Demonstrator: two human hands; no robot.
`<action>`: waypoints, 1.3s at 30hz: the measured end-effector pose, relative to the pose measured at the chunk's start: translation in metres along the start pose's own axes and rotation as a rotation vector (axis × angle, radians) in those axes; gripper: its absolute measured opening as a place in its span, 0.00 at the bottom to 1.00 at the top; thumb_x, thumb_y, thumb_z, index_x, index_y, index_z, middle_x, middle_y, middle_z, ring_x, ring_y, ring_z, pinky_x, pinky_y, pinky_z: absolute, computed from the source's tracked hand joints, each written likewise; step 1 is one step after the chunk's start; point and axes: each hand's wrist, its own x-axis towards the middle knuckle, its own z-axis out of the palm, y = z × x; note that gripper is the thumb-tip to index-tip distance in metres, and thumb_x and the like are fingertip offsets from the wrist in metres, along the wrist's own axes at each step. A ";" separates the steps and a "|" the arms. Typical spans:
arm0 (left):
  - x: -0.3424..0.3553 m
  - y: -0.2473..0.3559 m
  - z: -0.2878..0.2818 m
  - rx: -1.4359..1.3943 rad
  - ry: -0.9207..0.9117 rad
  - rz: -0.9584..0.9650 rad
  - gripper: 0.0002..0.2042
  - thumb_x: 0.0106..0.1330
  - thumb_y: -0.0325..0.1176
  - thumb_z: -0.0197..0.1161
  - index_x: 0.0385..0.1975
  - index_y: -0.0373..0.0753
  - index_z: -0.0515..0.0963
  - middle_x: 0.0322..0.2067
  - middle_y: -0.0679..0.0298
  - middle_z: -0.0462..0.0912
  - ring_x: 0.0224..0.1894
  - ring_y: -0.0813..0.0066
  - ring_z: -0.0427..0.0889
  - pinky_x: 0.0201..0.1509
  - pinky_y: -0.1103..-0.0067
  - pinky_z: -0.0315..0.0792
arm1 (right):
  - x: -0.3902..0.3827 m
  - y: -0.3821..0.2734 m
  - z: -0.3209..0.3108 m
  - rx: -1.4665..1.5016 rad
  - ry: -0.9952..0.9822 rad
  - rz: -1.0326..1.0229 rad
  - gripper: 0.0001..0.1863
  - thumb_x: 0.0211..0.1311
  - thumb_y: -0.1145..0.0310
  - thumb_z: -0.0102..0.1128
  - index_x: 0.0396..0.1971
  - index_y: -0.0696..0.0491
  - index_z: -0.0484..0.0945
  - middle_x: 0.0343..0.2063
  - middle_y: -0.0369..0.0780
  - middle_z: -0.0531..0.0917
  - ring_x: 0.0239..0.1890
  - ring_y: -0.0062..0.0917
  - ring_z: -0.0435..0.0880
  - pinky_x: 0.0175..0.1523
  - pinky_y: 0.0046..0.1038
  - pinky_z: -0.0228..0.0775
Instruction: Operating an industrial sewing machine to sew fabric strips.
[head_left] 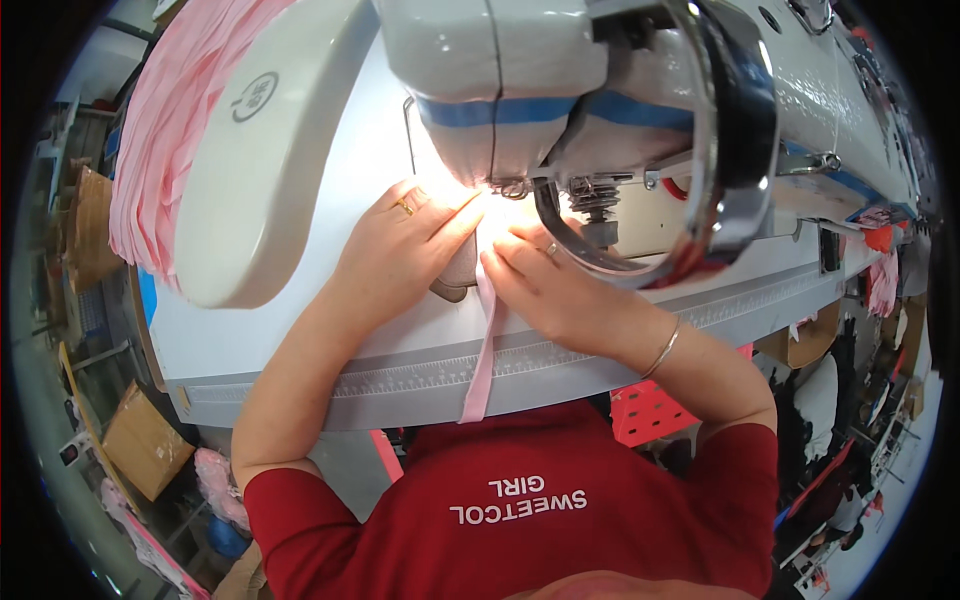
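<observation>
A narrow pink fabric strip runs from under the white sewing machine head down over the table's front edge. My left hand, with a gold ring, has its fingers pressed together, tips at the upper end of the strip beside the needle area. On the other side, my right hand is closed with thumb and fingertips on the strip, just nearer to me. Bright lamp glare washes out the fingertips and the stitching spot. Between the hands lies a rounded beige-grey machine part.
A pile of pink fabric strips lies at the far left, behind a long cream machine arm. A shiny curved metal ring hangs above my right hand. A printed ruler runs along the table's front edge. Cardboard boxes stand at left.
</observation>
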 end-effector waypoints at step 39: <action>0.000 0.001 0.002 0.035 0.121 0.053 0.18 0.56 0.28 0.59 0.48 0.37 0.80 0.41 0.67 0.82 0.42 0.70 0.80 0.55 0.73 0.72 | -0.002 -0.020 -0.022 0.002 -0.104 -0.318 0.11 0.48 0.72 0.60 0.32 0.59 0.82 0.28 0.39 0.81 0.22 0.17 0.74 0.30 0.19 0.63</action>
